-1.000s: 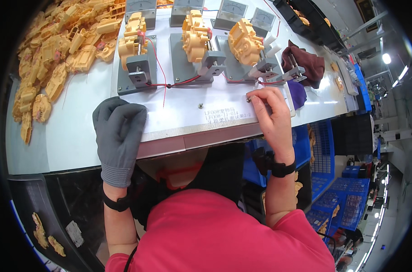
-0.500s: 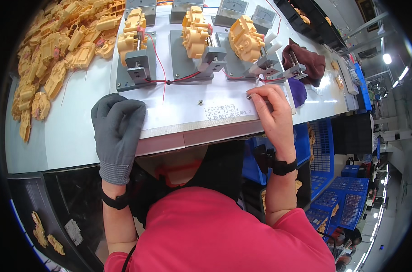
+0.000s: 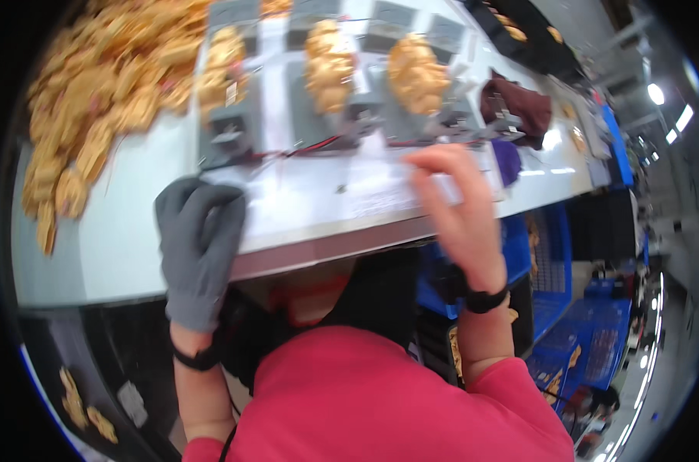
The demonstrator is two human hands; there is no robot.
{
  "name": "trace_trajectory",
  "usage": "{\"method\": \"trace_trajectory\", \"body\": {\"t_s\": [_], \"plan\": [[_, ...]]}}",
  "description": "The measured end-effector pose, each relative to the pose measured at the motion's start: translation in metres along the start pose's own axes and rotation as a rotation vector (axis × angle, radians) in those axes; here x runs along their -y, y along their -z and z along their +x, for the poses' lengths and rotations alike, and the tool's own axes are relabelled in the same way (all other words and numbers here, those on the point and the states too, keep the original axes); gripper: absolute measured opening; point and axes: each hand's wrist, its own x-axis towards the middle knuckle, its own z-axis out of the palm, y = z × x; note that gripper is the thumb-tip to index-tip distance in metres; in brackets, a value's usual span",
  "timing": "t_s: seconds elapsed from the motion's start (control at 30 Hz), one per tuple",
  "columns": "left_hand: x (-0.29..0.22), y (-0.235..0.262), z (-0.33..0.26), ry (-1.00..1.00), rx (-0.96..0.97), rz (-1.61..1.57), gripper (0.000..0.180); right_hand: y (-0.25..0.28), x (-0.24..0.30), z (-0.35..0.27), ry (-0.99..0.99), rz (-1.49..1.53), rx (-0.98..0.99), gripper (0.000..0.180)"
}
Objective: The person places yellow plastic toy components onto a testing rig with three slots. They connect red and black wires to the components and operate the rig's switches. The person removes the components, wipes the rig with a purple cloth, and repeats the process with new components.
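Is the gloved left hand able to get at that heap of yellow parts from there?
Probably yes: the left hand is just right of the yellow parts, with only flat white tabletop seen between it and their nearest edge.

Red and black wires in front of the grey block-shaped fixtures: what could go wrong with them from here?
The bare right hand is near the red and black wires, so its fingers might snag them.
The left hand, in a grey fabric glove, is just in front of the leftmost grey block-shaped fixture and might nudge it, possibly tugging the wires.
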Motion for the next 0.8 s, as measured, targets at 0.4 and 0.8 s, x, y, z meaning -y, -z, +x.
{"method": "trace_trajectory", "body": {"t_s": [0.4,0.8], "plan": [[-0.004,0.0,-0.003,0.268,0.1,-0.101,0.011,-0.054,0.005,0.014,0.207,0.14,0.023,0.02],[0.002,0.002,-0.005,0.239,0.089,-0.116,0.012,-0.056,0.011,0.017,0.171,0.139,-0.011,0.024]]}}
